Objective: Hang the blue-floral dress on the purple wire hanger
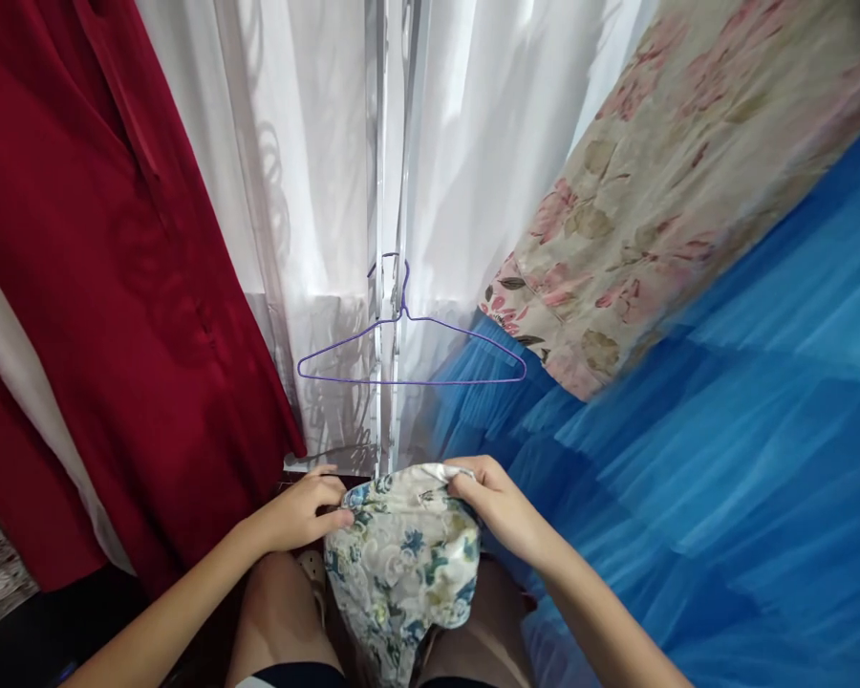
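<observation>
A white cloth garment with blue and green flowers (401, 564) hangs between my hands, its lower part draping down between my knees. At its upper left corner, my left hand (315, 506) pinches the edge between thumb and fingers. My right hand (483, 492) grips the upper right edge, with the fabric bunched under the thumb. What kind of garment it is, I cannot make out. Just beyond my hands, a bare purple wire hanger (416, 382) hangs on a white metal stand (381, 191).
Long red fabric (150, 315) hangs at the left. White curtains (308, 143) fill the back. To the right hang a cream cloth with pink flowers (637, 220) and layered blue tulle (688, 459). A black surface (64, 626) lies at lower left.
</observation>
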### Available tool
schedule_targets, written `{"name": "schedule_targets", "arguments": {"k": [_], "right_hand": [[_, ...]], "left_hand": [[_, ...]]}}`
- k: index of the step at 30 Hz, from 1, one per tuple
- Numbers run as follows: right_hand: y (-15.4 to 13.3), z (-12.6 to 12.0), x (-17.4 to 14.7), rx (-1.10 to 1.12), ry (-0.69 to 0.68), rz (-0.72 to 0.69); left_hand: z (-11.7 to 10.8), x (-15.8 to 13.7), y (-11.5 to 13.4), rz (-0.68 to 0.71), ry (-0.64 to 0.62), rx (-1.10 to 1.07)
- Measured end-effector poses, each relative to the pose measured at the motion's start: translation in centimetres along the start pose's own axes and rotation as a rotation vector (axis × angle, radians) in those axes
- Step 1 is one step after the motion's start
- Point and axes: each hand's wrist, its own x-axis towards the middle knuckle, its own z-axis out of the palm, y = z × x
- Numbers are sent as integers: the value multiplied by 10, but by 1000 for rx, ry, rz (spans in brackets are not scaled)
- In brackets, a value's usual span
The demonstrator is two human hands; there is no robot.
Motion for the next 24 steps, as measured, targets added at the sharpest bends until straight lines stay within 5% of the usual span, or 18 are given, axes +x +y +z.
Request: {"name": "schedule_targets", "arguments": {"k": [5,11,14,19,24], "right_hand": [[-24,-32,9,-237,280,-129],[-25,-54,65,-465,421,-289],[-20,-58,94,-639,485,-311],[-9,-60,107,-770,458,-283],[2,-40,96,-734,419,-302]], "left_hand": [[-58,-23,-26,-134,-8,94],[-120,-19,-59,-252,273,300],[-146,-4,-63,-247,415,230],[-162,23,-48,-202,553,-3],[-157,44,-19,-51,580,126]]}}
